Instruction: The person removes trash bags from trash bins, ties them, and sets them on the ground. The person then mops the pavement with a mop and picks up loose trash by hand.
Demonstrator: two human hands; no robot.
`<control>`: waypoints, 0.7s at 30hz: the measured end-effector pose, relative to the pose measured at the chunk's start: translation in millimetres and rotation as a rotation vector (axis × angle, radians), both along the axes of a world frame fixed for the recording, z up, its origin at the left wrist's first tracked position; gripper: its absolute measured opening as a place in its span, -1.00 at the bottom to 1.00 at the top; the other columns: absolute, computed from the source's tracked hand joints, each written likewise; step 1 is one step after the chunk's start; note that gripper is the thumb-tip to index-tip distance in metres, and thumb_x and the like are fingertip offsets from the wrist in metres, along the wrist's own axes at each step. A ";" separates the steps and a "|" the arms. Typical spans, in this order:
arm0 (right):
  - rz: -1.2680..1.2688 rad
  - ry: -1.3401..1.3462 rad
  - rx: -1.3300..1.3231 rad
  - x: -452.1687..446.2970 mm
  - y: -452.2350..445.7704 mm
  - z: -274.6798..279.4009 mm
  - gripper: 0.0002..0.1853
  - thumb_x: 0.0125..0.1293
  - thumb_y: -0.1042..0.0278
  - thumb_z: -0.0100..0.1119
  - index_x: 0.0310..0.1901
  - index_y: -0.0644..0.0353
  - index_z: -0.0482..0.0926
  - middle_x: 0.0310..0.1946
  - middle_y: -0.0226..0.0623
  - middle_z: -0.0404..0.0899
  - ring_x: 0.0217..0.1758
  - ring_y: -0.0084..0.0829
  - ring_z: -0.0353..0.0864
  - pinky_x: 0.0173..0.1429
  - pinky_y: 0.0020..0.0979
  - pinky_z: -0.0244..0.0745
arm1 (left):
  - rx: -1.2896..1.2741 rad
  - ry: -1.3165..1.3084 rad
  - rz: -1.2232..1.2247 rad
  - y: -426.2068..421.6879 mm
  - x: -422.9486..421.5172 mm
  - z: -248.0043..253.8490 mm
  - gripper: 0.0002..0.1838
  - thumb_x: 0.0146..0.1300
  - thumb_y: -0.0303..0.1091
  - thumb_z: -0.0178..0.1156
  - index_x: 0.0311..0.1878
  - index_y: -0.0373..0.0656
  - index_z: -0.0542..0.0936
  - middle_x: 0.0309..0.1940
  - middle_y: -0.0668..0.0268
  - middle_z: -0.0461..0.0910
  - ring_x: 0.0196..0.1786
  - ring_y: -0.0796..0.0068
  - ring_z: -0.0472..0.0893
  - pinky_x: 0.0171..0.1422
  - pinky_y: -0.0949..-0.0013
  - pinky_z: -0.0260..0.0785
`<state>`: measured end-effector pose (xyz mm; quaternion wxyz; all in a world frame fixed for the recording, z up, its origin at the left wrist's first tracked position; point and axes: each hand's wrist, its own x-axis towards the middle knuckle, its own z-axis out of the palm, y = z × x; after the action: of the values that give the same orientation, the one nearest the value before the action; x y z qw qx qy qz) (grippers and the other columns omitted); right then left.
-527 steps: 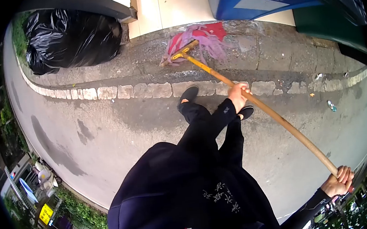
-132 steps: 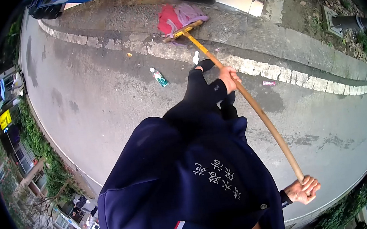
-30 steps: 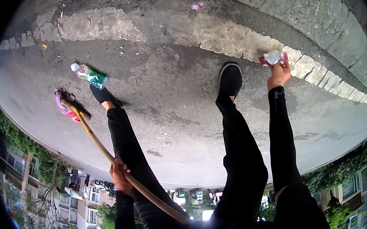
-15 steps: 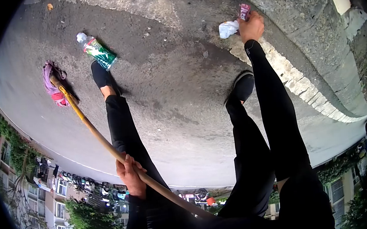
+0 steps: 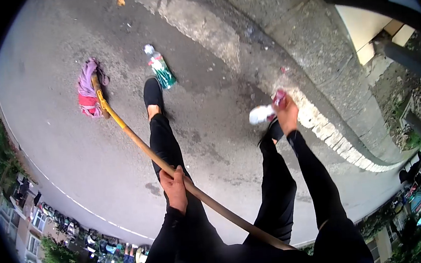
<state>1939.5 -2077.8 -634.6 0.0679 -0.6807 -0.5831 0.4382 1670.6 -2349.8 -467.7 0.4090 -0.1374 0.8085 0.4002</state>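
Observation:
My left hand (image 5: 174, 189) is wrapped round the long wooden handle of a mop (image 5: 143, 147). The mop's pink and purple cloth head (image 5: 88, 87) rests on the pavement beyond my left foot. My right hand (image 5: 287, 115) pinches a purple-red wrapper (image 5: 279, 99) above the ground by my right shoe. A crumpled white piece (image 5: 261, 114), perhaps plastic or paper, is beside it at the fingers; whether it is a separate item I cannot tell. A clear plastic bottle with a green label (image 5: 162, 71) lies on its side near my left shoe.
A raised concrete kerb (image 5: 313, 45) with a strip of pale stones (image 5: 335, 139) curves along the right. A small red scrap (image 5: 283, 69) lies near it, and a dry leaf (image 5: 120, 1) farther off. Parked two-wheelers (image 5: 97, 241) and a person (image 5: 127, 261) are behind.
My right hand has drawn back toward my body with the wrapper and white piece. The view has turned, so the bottle and mop appear farther right. My left hand keeps its hold.

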 end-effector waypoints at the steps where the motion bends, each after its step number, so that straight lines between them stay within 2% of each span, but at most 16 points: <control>1: -0.072 0.125 -0.042 -4.8 -0.9 48.1 -0.63 0.07 0.55 0.43 -0.06 0.28 0.57 -0.35 -0.46 0.56 -0.27 -0.61 0.53 -0.14 -0.50 0.47 | 0.037 0.005 0.006 6.5 -7.7 4.8 -0.76 0.33 -0.42 0.22 -0.14 -0.22 0.33 -0.48 0.33 0.47 -0.50 0.55 0.49 -0.40 0.47 0.39; 2: -0.138 0.246 -0.097 -9.4 1.3 91.1 -0.65 0.12 0.60 0.40 -0.04 0.29 0.56 -0.32 -0.49 0.55 -0.26 -0.64 0.52 -0.13 -0.55 0.46 | 0.065 0.004 0.013 13.3 -14.8 13.4 -0.76 0.32 -0.42 0.24 -0.17 -0.21 0.33 -0.47 0.34 0.48 -0.47 0.56 0.49 -0.36 0.48 0.39; 3: -0.045 0.267 0.066 -23.9 22.6 155.4 -0.67 0.15 0.62 0.37 -0.03 0.29 0.56 -0.29 -0.48 0.56 -0.24 -0.65 0.53 -0.12 -0.58 0.46 | 0.089 -0.009 0.024 18.7 -22.2 20.8 -0.76 0.29 -0.42 0.26 -0.21 -0.20 0.34 -0.47 0.34 0.49 -0.45 0.55 0.49 -0.32 0.48 0.39; 4: 0.046 0.284 0.230 -44.1 54.4 236.8 -0.69 0.19 0.64 0.35 -0.03 0.29 0.56 -0.27 -0.48 0.56 -0.23 -0.66 0.53 -0.11 -0.61 0.45 | 0.102 0.000 0.004 9.5 -28.1 14.4 -0.76 0.26 -0.43 0.26 -0.23 -0.23 0.35 -0.48 0.32 0.49 -0.52 0.53 0.50 -0.45 0.47 0.40; 5: 0.136 0.201 0.478 -59.7 85.2 313.3 -0.71 0.20 0.62 0.34 -0.04 0.27 0.56 -0.25 -0.42 0.58 -0.21 -0.62 0.55 -0.06 -0.57 0.48 | 0.089 -0.060 0.017 21.2 -36.4 30.7 -0.76 0.24 -0.40 0.28 -0.23 -0.22 0.38 -0.49 0.33 0.50 -0.52 0.54 0.50 -0.47 0.47 0.38; 6: 0.094 0.057 0.762 -77.3 112.9 387.5 -0.72 0.20 0.60 0.36 -0.05 0.29 0.57 -0.23 -0.34 0.61 -0.22 -0.57 0.56 -0.05 -0.53 0.51 | 0.071 -0.120 0.033 32.2 -46.2 47.0 -0.75 0.21 -0.37 0.30 -0.23 -0.21 0.41 -0.49 0.34 0.52 -0.53 0.56 0.49 -0.50 0.47 0.37; 7: 0.096 0.223 1.086 -86.2 150.7 443.9 -0.76 0.21 0.60 0.34 -0.08 0.32 0.58 -0.23 -0.28 0.64 -0.24 -0.51 0.58 -0.07 -0.50 0.54 | 0.081 -0.114 0.049 29.9 -51.1 46.5 -0.75 0.21 -0.36 0.29 -0.24 -0.23 0.40 -0.51 0.31 0.53 -0.62 0.52 0.50 -0.68 0.47 0.34; 8: 0.110 0.169 1.385 -94.0 181.4 508.2 -0.81 0.22 0.60 0.34 -0.13 0.37 0.60 -0.25 -0.19 0.66 -0.23 -0.49 0.60 -0.10 -0.50 0.54 | 0.107 -0.150 0.055 28.5 -58.6 48.2 -0.74 0.21 -0.36 0.29 -0.23 -0.25 0.40 -0.50 0.29 0.53 -0.66 0.49 0.50 -0.74 0.48 0.33; 10: 0.116 0.047 1.697 -92.7 243.0 603.3 -0.73 0.23 0.46 0.31 -0.06 0.34 0.56 -0.19 -0.17 0.64 -0.16 -0.44 0.59 -0.05 -0.47 0.52 | 0.121 -0.140 0.050 32.3 -71.6 56.6 -0.76 0.21 -0.36 0.28 -0.30 -0.29 0.44 -0.53 0.27 0.54 -0.70 0.48 0.48 -0.74 0.48 0.32; 11: 0.125 -0.074 1.781 -86.3 280.3 641.0 -0.69 0.24 0.40 0.29 -0.02 0.33 0.54 -0.15 -0.16 0.63 -0.13 -0.41 0.59 -0.02 -0.45 0.51 | 0.155 -0.159 0.020 32.5 -78.7 58.5 -0.77 0.22 -0.36 0.26 -0.42 -0.32 0.49 -0.59 0.25 0.55 -0.75 0.48 0.46 -0.74 0.48 0.30; 12: 0.143 -0.223 1.811 -75.6 323.2 670.0 -0.64 0.24 0.33 0.28 0.02 0.31 0.53 -0.12 -0.15 0.63 -0.09 -0.38 0.58 0.00 -0.43 0.51 | 0.177 -0.161 -0.001 32.8 -84.0 59.6 -0.73 0.22 -0.36 0.24 -0.53 -0.32 0.51 -0.65 0.24 0.54 -0.78 0.49 0.44 -0.74 0.48 0.26; 14: 0.223 -0.585 1.770 -49.5 426.8 715.7 -0.55 0.26 0.20 0.25 0.10 0.28 0.49 -0.05 -0.13 0.61 -0.02 -0.33 0.57 0.05 -0.39 0.49 | 0.179 -0.181 -0.053 35.6 -95.6 67.4 -0.73 0.21 -0.36 0.24 -0.54 -0.32 0.52 -0.68 0.24 0.53 -0.78 0.50 0.44 -0.72 0.48 0.25; 17: 0.434 -1.081 1.445 -13.2 575.3 735.8 -0.40 0.27 0.00 0.20 0.22 0.24 0.44 0.05 -0.11 0.59 0.08 -0.25 0.55 0.12 -0.34 0.47 | 0.182 -0.266 -0.012 35.6 -114.3 77.7 -0.74 0.20 -0.37 0.23 -0.52 -0.32 0.51 -0.68 0.23 0.52 -0.76 0.48 0.47 -0.70 0.46 0.30; 19: 0.544 -1.268 1.257 -15.5 614.4 740.2 -0.31 0.29 -0.14 0.17 0.30 0.21 0.40 0.11 -0.09 0.57 0.15 -0.20 0.54 0.17 -0.30 0.45 | 0.200 -0.452 0.091 40.4 -141.2 95.5 -0.78 0.21 -0.36 0.23 -0.37 -0.35 0.49 -0.57 0.18 0.57 -0.66 0.41 0.53 -0.60 0.43 0.43; 21: 0.510 -1.343 1.250 -32.8 586.3 755.0 -0.21 0.30 -0.27 0.14 0.37 0.18 0.37 0.18 -0.07 0.56 0.22 -0.15 0.53 0.22 -0.26 0.43 | 0.250 -0.533 0.156 46.4 -180.0 101.3 -0.77 0.22 -0.35 0.23 -0.31 -0.36 0.49 -0.53 0.17 0.58 -0.62 0.38 0.55 -0.55 0.40 0.48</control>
<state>1906.7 -1491.6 120.5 -0.0273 -0.4830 -0.7600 -0.4341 1490.7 -2303.4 -366.3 0.5887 -0.2479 0.6041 0.4764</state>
